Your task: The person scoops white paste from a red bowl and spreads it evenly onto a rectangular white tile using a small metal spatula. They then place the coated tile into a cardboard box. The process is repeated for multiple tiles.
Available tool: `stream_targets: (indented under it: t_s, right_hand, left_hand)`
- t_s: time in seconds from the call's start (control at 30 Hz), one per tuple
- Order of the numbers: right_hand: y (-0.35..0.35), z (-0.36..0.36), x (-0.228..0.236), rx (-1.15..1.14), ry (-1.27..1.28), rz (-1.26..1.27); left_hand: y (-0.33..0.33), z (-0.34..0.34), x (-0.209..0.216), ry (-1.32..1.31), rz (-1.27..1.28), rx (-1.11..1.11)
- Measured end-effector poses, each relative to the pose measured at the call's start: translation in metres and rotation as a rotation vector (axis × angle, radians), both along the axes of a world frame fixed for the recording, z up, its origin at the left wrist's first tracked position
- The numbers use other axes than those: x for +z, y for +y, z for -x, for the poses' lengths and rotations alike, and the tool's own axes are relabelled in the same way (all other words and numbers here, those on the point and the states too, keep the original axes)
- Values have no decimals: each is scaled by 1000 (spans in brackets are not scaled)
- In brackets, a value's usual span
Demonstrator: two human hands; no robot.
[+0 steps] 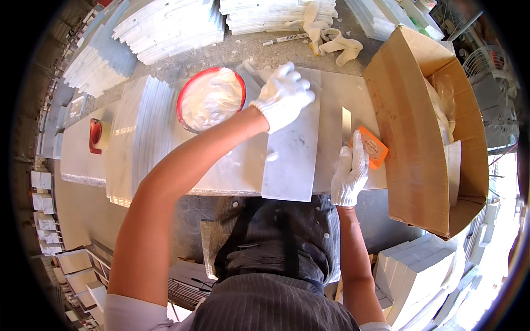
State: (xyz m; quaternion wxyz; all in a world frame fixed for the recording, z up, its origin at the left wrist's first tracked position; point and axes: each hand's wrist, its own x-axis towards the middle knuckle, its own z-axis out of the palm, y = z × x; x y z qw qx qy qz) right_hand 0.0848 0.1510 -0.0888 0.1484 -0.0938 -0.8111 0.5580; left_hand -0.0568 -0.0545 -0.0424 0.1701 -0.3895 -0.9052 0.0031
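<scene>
A long white marble tile (pixel 292 160) with grey veins lies in front of me, its near end jutting past the table edge. My left hand (pixel 284 96), in a white knit glove, is over the tile's far part with its fingers bent and slightly apart; nothing shows in it. To the right, my gloved right hand (pixel 350 174) is closed, with a narrow metal scraper blade (pixel 346 126) sticking out beyond its fingers. Any handle is hidden. An orange hand pad (pixel 371 148) lies against that hand's right side. A red-rimmed bowl (pixel 243 91) of white paste sits left of my left hand.
Tall cardboard box (pixel 406 138) stands at the right, plastic-wrapped contents inside. Stacked tiles (pixel 146 132) lean at the left, beside a red tape dispenser (pixel 96 135). More tile stacks (pixel 171 27) line the back, near a marker (pixel 285 39) and crumpled gloves (pixel 334 41).
</scene>
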Motion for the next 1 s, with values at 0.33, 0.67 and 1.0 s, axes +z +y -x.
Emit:
stream_targets:
  t_s: [0.33, 0.67, 1.0]
  right_hand:
    - [-2, 5, 5, -30, 28, -106]
    - [2, 6, -7, 8, 65, -96]
    - [-4, 6, 3, -143, 99, 86]
  left_hand:
    - [-1, 17, 12, -121, -23, 16]
    - [-3, -1, 14, -43, 23, -77]
    - [27, -33, 38, -613, -152, -5]
